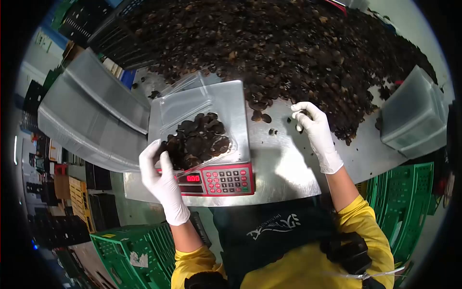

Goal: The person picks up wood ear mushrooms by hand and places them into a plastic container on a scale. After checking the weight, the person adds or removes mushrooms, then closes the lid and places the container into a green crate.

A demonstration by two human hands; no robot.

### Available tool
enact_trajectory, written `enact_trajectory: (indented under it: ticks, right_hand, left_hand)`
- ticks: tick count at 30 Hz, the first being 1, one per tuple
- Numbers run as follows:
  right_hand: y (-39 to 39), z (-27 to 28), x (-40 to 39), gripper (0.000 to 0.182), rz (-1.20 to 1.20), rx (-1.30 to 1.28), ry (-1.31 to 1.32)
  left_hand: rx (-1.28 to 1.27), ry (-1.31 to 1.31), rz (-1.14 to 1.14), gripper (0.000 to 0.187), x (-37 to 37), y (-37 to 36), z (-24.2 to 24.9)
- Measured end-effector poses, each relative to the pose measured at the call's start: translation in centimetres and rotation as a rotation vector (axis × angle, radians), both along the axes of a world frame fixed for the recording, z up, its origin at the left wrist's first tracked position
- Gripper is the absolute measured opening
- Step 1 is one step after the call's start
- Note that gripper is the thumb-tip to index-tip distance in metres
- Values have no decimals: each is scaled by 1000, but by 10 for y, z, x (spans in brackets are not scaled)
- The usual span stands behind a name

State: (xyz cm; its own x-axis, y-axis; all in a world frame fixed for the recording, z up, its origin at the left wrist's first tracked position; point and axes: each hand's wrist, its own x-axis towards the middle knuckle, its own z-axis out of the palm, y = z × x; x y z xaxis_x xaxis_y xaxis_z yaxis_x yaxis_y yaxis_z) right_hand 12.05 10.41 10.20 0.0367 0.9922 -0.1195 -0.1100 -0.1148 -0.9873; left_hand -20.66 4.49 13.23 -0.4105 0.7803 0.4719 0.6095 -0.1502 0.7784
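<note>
Steady the clear tray (233,145) level with left grip (161,181) pinched at its eight-o'clock corner and right grip (319,137) half-curled toward two o'clock, unclear whether empty.

the gloved left hand (162,180) points forward, thumb opposed to bent fingers. the gloved right hand (315,132) reaches farther forward, fingers curled inward.

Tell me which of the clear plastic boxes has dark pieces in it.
The box over the red scale, with the left hand at its corner. It is heaped with dark pieces; the others are in the left stack and right stack.
</note>
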Motion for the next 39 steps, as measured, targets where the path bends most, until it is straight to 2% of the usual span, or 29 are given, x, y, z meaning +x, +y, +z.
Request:
enact_trajectory:
  ticks: [4,8,10,11,13,15,17,19,21,23,25,26,28,31,33,35,36,37,39]
  right_hand:
    - [8,33,-49,12,8,40,106]
    - [18,59,-116,19,264,125,191]
    - [27,53,-143,27,385,367,6]
    - [25,55,-150,28,463,241,-77]
    - [27,41,-148,27,461,376,-126]
    - [36,28,-121,25,224,707,-423]
    - [39,14,-81,24,165,492,-470]
    - [46,-33,-36,21,125,456,-619]
    - [47,-75,2,23,244,332,-789]
    - [38,-88,14,25,343,440,-982]
    - [31,-107,17,33,374,624,-1115]
    - [26,-109,16,37,369,655,-1166]
    - [14,-115,17,42,354,693,-1265]
    - [-24,-106,54,42,394,657,-1235]
    - [-61,-89,86,42,478,459,-1187]
    - [-96,-75,115,41,491,377,-1141]
    - [-110,-72,129,40,468,387,-1105]
    - [-120,-71,139,38,439,394,-1065]
    - [-131,-67,152,35,241,433,-1069]
  left_hand:
    - [-62,66,-193,28,2,8,6]
    - [-55,80,-173,20,-1,8,3]
    - [-34,6,-132,19,-6,8,-5]
    - [-34,3,-133,19,-4,7,-4]
    - [30,181,-38,21,3,3,0]
    - [75,257,8,24,16,-9,1]
    - [207,310,-220,26,41,-28,0]
    - [40,240,-568,31,79,-46,-3]
    - [-154,154,-733,44,125,-49,-30]
    - [-375,329,-644,61,164,-42,-84]
    - [-377,479,-520,71,186,-20,-139]
    - [-377,478,-521,71,195,-5,-148]
    - [-486,589,-264,73,212,18,-157]
    - [-349,541,-377,74,228,18,-162]
    - [-293,550,-462,70,246,1,-164]
    - [-202,322,-909,68,260,-27,-166]
    - [-238,335,-1001,69,264,-31,-158]
    - [-241,338,-1018,69,265,-26,-159]
    - [-159,368,-771,65,261,4,-166]
